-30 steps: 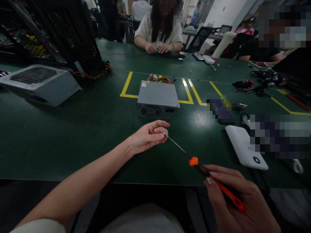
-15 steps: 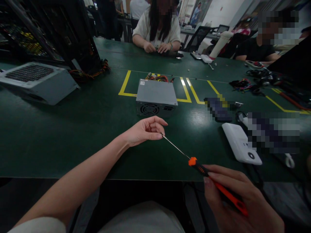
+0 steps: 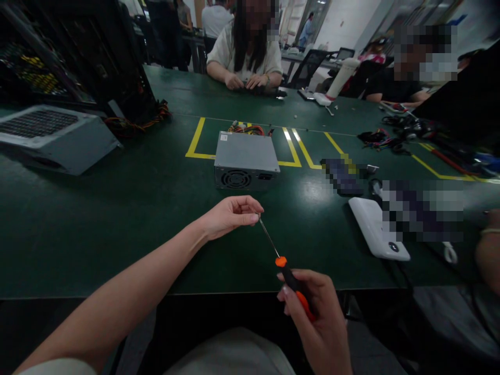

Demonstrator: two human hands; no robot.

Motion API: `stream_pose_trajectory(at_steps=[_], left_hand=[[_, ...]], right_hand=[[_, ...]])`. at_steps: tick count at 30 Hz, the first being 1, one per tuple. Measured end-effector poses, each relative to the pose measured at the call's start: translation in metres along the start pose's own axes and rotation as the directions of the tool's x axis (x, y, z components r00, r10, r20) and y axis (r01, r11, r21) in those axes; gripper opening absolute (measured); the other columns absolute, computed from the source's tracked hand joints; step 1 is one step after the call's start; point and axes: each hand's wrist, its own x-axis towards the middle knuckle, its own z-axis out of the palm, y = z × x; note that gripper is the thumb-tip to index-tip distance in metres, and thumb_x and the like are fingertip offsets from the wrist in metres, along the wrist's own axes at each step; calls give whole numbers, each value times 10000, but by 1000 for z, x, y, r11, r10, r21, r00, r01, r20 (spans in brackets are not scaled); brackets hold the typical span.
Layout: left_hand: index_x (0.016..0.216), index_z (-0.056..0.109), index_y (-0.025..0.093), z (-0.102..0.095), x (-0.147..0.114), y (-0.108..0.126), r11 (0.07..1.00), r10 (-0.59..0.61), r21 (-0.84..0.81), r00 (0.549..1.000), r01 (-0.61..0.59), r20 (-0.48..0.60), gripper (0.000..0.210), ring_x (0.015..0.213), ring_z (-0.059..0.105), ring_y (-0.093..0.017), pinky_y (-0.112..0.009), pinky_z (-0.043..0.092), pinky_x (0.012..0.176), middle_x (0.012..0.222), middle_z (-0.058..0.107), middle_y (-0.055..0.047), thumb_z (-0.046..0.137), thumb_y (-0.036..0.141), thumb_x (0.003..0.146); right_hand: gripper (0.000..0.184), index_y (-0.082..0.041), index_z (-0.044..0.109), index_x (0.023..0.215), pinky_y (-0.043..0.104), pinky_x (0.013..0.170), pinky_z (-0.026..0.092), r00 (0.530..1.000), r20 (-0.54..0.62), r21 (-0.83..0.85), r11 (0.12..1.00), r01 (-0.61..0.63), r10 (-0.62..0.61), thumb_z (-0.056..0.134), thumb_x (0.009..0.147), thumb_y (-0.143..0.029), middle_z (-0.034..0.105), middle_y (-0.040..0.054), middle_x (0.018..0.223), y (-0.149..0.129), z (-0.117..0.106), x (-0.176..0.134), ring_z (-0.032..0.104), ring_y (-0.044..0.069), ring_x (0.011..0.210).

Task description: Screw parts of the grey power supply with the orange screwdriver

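Observation:
My right hand (image 3: 316, 307) grips the black-and-orange handle of a screwdriver (image 3: 288, 276) over the table's front edge. Its thin metal shaft slants up and left to my left hand (image 3: 232, 216). There the thumb and fingers pinch together at the screwdriver's tip. Something tiny may be between those fingertips, but it is too small to make out. Just beyond my left hand a grey power supply unit (image 3: 248, 151) sits on the table, its fan grille and socket facing me. Several coloured cables (image 3: 250, 129) lie behind it.
Another power supply (image 3: 74, 135) and an open black computer case (image 3: 97, 62) stand at the left of the green table (image 3: 136, 224). On the right lie a white power bank (image 3: 377, 229), blurred phone-like items and cables (image 3: 378, 138). A person (image 3: 246, 57) sits opposite; another's arm (image 3: 488, 250) shows at right.
My right hand has swung left and inward with the screwdriver, so its shaft now stands steeper. The left fingers have closed more around the tip. The view has shifted slightly.

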Motion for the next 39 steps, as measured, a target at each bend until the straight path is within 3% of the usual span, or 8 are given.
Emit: stream_pose_trajectory(at_steps=[2, 6, 8, 14, 20, 28, 39], left_hand=[[812, 599, 127, -1, 0, 0, 1000, -24, -17, 1000, 24, 6, 157, 637, 532, -59, -160, 429, 596, 719, 566, 1, 684, 159, 684], [796, 591, 113, 0, -1, 1, 996, -79, -43, 997, 80, 20, 150, 584, 525, -50, -144, 426, 551, 689, 561, -3, 677, 183, 695], [784, 585, 110, 3, 1, 1, 991, -93, -98, 996, 93, 9, 146, 609, 542, -57, -152, 448, 572, 722, 571, -13, 674, 190, 700], [793, 563, 124, 10, 19, -8, 966, -108, -255, 971, 51, -215, 108, 685, 585, -79, -167, 492, 603, 843, 623, -48, 638, 178, 737], [805, 568, 118, 11, 37, -10, 962, -87, -274, 947, -1, -310, 60, 680, 600, -78, -161, 494, 594, 842, 644, -58, 589, 168, 781], [890, 593, 118, 9, 36, -10, 975, -78, -223, 931, -4, -356, 188, 676, 609, -79, -144, 488, 565, 907, 651, -85, 560, 284, 809], [792, 548, 142, 16, 30, -7, 992, -52, -126, 925, 4, -376, 112, 676, 608, -85, -120, 458, 498, 856, 642, -58, 580, 249, 791]], right_hand=[[163, -211, 461, 971, 165, 440, 409, 969, 124, 245, 939, -239, 215, 490, 827, -280, 583, 37, 844, -1, 4, 1, 526, 81, 596], [186, -184, 483, 886, 102, 339, 194, 817, 392, 486, 658, -575, 424, 559, 781, -317, 530, -13, 720, -5, 12, 12, 354, 18, 461], [197, -168, 491, 818, 99, 322, 141, 763, 458, 554, 525, -646, 456, 607, 746, -310, 499, -34, 688, -6, 18, 18, 284, -3, 422], [239, -130, 527, 809, 97, 331, 213, 724, 449, 736, 243, -632, 524, 655, 695, -296, 495, -24, 625, -7, 35, 36, 379, 20, 462], [230, -105, 555, 826, 102, 331, 237, 712, 409, 791, 167, -588, 571, 657, 682, -254, 515, -10, 626, -8, 37, 55, 402, 28, 470], [192, -97, 567, 793, 103, 319, 238, 719, 433, 809, 117, -576, 544, 654, 669, -217, 512, -10, 607, -6, 38, 59, 396, 29, 457], [157, -128, 563, 811, 82, 326, 257, 738, 426, 809, 144, -569, 523, 656, 707, -200, 544, 7, 706, -7, 37, 51, 405, 13, 470]])
